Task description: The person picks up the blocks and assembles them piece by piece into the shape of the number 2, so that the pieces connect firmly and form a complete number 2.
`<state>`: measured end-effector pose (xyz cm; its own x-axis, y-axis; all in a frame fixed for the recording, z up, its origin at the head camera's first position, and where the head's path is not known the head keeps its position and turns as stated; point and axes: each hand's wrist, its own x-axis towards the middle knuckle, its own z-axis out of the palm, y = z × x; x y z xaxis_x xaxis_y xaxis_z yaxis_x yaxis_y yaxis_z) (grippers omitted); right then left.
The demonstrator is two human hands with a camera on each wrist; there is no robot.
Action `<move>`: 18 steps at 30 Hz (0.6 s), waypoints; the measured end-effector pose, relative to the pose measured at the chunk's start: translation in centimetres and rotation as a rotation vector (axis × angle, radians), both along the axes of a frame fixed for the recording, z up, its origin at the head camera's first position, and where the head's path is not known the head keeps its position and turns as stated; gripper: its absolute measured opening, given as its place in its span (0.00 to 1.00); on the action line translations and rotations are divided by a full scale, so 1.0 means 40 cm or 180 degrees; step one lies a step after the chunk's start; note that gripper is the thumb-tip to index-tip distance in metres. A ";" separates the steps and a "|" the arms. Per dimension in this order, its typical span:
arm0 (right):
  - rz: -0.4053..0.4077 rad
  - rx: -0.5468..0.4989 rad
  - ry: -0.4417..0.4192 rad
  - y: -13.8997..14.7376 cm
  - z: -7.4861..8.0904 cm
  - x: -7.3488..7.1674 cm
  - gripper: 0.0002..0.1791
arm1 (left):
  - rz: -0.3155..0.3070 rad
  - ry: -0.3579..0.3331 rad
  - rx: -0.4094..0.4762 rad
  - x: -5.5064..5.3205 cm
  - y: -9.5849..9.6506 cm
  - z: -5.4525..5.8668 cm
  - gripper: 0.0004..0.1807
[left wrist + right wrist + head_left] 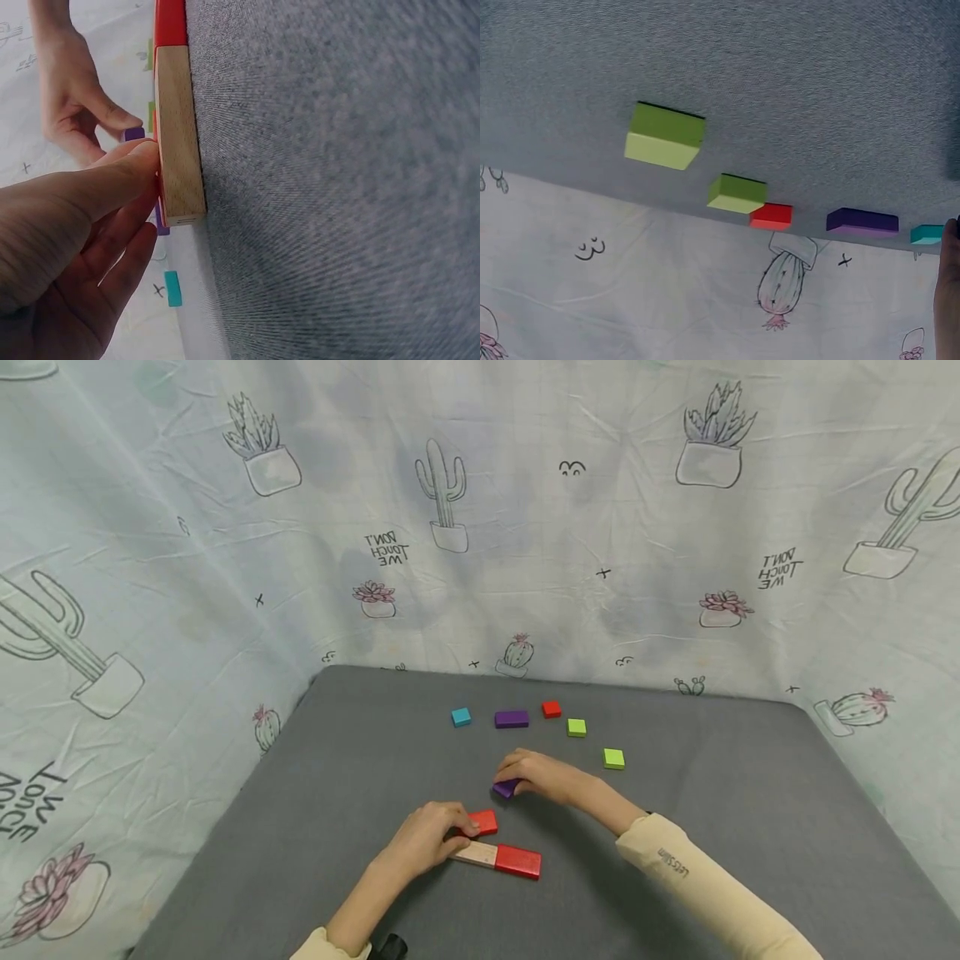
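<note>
My left hand point(429, 837) pinches a red block point(485, 822) at its left end, fingers on top and thumb at the near side. Just in front of it, a plain wooden block point(476, 854) lies end to end with another red block point(518, 862). The thumb is right at the wooden block's edge; in the left wrist view that wooden block point(178, 135) hides most of the pinched red one. Farther forward and to the right, my right hand point(543, 775) grips a purple block point(506, 788) between thumb and fingers.
Toward the back of the grey table point(697, 793) lie a blue block point(461, 717), a second purple block point(512, 719), a small red block point(551, 709) and two green blocks, one farther back point(576, 727) and one nearer point(613, 759). A printed cloth point(525, 510) hangs behind.
</note>
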<state>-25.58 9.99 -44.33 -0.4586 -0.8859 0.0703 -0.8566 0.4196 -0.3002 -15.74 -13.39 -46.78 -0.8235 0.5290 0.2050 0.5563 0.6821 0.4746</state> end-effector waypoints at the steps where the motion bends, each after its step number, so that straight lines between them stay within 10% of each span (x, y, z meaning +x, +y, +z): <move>1: 0.0009 0.0018 -0.0004 -0.002 -0.001 0.000 0.16 | -0.0001 -0.0002 -0.0002 0.000 0.000 0.000 0.08; 18: 0.0082 0.0145 -0.0035 -0.023 -0.011 -0.010 0.17 | 0.0019 -0.0045 -0.0011 0.000 0.000 0.001 0.07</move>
<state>-25.98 9.08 -44.76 -0.4360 -0.8996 0.0247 -0.8641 0.4108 -0.2908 -15.73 -13.38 -46.75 -0.8294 0.5248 0.1915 0.5455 0.6871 0.4799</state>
